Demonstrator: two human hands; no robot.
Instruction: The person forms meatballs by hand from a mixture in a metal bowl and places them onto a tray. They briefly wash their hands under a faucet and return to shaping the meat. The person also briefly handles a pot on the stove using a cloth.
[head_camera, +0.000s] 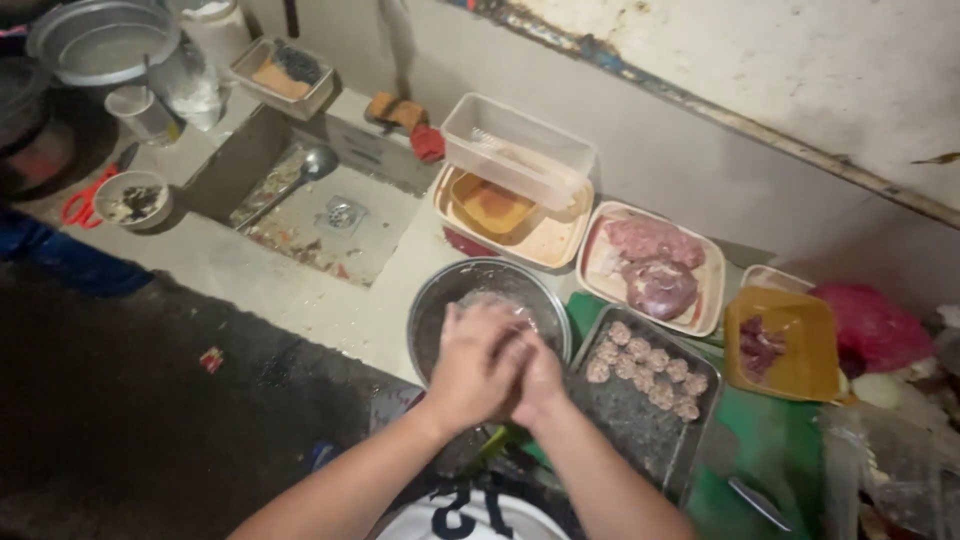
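Item in hand: a portion of minced meat, hidden between the left hand (478, 368) and the right hand (540, 380). Both are cupped palm to palm around it, over the near rim of the round metal bowl (432, 312); the portion itself cannot be seen.

Bowl: holds a pale mass of meat mix, amount unclear behind the hands.

Metal tray (640, 425), just right of the bowl: about a dozen shaped meatballs (648, 368) clustered at its far end; the near half is bare. Judged well begun, not finished.

Beyond: white tray with raw meat pieces (650, 262); orange container (800, 350) with a few dark scraps; stacked plastic tubs (515, 150); sink (320, 215) with a ladle lying in it.
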